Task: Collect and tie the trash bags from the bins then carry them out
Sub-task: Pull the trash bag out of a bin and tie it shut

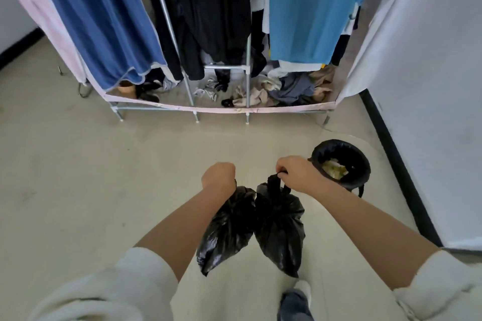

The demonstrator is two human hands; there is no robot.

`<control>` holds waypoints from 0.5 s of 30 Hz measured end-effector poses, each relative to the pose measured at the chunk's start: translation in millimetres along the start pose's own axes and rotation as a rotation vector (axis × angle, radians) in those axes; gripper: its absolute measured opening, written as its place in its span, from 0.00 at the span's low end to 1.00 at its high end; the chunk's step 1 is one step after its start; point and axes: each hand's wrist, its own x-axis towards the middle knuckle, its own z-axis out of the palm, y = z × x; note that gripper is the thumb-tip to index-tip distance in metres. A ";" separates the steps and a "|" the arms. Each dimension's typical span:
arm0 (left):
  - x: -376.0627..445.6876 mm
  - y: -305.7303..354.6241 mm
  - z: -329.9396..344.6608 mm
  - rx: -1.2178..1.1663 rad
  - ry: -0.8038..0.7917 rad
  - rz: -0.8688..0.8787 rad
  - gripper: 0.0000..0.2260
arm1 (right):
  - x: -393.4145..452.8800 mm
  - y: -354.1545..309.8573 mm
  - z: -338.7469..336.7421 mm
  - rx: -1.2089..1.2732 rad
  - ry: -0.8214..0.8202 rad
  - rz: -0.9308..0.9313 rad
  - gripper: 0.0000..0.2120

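Two black trash bags hang in front of me, tied at the top. My left hand (218, 176) grips the neck of the left bag (226, 229), fingers curled under. My right hand (296, 173) holds the knotted handles of the right bag (280, 227). The two bags touch each other above the floor. On the floor to the right, just beyond my right hand, stands a small round bin (344, 164) lined with a black bag, its rim folded over, with yellowish scraps inside.
A metal clothes rack (193, 101) with hanging blue and black garments fills the far side, shoes and crumpled clothes at its base. A white wall with black skirting (396, 164) runs along the right. Beige floor (91, 177) stretches left. My foot (294, 302) shows below.
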 end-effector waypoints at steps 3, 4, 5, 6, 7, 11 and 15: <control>61.5 31.7 13.6 -0.054 -0.037 -0.080 0.14 | 62.2 52.3 0.2 -0.045 -0.110 -0.028 0.11; 80.7 39.8 16.9 -0.065 -0.040 -0.105 0.14 | 82.1 67.5 0.8 -0.053 -0.140 -0.028 0.11; 100.9 46.7 19.1 -0.073 -0.041 -0.130 0.14 | 102.9 81.8 1.0 -0.065 -0.165 -0.024 0.11; 120.7 52.0 21.1 -0.079 -0.046 -0.159 0.14 | 122.4 94.7 1.4 -0.079 -0.190 -0.019 0.12; 142.5 55.9 22.8 -0.086 -0.051 -0.187 0.15 | 143.0 107.1 2.5 -0.091 -0.214 -0.014 0.12; 243.7 69.4 33.6 -0.128 -0.065 -0.266 0.14 | 235.5 156.2 10.4 -0.119 -0.298 -0.009 0.12; 346.5 82.1 52.5 -0.161 -0.078 -0.293 0.13 | 335.1 210.6 28.4 -0.080 -0.345 0.061 0.14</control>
